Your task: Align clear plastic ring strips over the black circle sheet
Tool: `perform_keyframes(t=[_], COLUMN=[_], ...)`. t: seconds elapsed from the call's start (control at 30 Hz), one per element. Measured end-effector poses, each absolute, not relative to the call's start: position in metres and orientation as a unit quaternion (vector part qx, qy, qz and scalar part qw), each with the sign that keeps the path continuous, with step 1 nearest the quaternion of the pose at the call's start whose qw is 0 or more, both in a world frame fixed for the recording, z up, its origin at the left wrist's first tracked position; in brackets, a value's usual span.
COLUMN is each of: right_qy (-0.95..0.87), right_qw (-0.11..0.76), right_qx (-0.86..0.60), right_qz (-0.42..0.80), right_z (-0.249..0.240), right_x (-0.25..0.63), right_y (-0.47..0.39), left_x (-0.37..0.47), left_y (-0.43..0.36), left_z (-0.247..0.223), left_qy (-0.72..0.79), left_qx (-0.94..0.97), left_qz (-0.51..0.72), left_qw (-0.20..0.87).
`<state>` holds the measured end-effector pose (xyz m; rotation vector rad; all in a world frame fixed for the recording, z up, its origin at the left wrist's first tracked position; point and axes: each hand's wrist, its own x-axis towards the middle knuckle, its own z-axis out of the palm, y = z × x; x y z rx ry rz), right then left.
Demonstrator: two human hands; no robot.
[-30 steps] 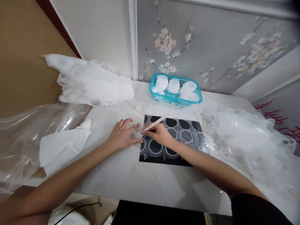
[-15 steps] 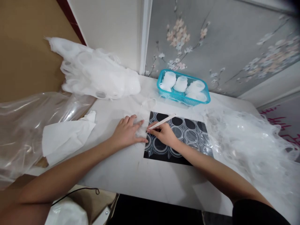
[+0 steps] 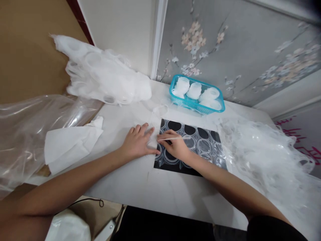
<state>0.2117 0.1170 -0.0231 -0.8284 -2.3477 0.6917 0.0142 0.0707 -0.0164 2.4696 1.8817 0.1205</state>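
Note:
My left hand (image 3: pixel 138 141) lies flat with fingers spread at the left edge of a clear plastic sheet with round cut-outs (image 3: pixel 204 145). The sheet lies over a black mat (image 3: pixel 179 169) on the white table. In a pinch, my right hand (image 3: pixel 176 146) holds a thin white stick-like tool (image 3: pixel 173 138). Its tip is by the left edge of the mat, close to my left fingers. The tool is slightly blurred, so its exact kind is unclear.
A blue basket (image 3: pixel 223 106) with several stacks of white rings stands at the back. Piles of translucent sheets lie at left (image 3: pixel 107 77) and right (image 3: pixel 265 160). White paper (image 3: pixel 72 144) and clear plastic film (image 3: pixel 32 124) lie at the left.
The white tool has swung from a slanted position, far end up, to nearly level across my right hand. My left hand has stayed in about the same place, spread.

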Motion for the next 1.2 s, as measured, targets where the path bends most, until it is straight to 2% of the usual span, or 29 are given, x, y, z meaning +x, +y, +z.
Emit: perform_keyframes(t=[0.1,0.2,0.3,0.43,0.57,0.7,0.77,0.87,1.03,1.1,1.2], right_qy=[-0.939,-0.953,-0.902,-0.777,-0.734,-0.716,-0.72,-0.744,-0.752,-0.732,-0.649], right_qw=[0.233,0.202,0.287,0.444,0.495,0.475,0.439,0.381,0.386,0.433,0.551], right_qx=[-0.229,-0.223,-0.323,-0.444,-0.453,-0.427,-0.387,-0.322,-0.289,-0.312,-0.368], right_qz=[0.108,0.025,0.001,0.039,0.105,0.281,0.373,0.445,0.449,0.423,0.373], right_z=[-0.024,-0.015,0.002,0.02,0.022,0.021,0.022,0.025,0.029,0.032,0.04], right_x=[0.212,0.205,0.201,0.22,0.249,0.259,0.253,0.237,0.22,0.221,0.232], right_y=[0.117,0.132,0.156,0.161,0.133,0.125,0.129,0.134,0.145,0.157,0.173], left_x=[0.015,0.016,0.014,0.01,0.009,0.013,0.014,0.013,0.007,0.007,0.005], left_y=[0.069,0.069,0.07,0.071,0.069,0.072,0.079,0.096,0.106,0.101,0.094], left_z=[-0.016,-0.015,-0.015,-0.013,-0.01,-0.006,-0.004,-0.003,-0.011,-0.016,-0.021], left_qy=[0.603,0.597,0.597,0.604,0.605,0.585,0.57,0.562,0.547,0.56,0.577], left_qx=[0.798,0.802,0.802,0.797,0.796,0.809,0.816,0.812,0.834,0.826,0.813], left_qz=[0.03,0.02,0.015,0.01,0.009,0.059,0.102,0.151,0.071,0.051,0.041], left_qw=[0.002,-0.012,-0.014,0.005,-0.002,-0.024,-0.005,0.044,0.003,-0.035,-0.066])
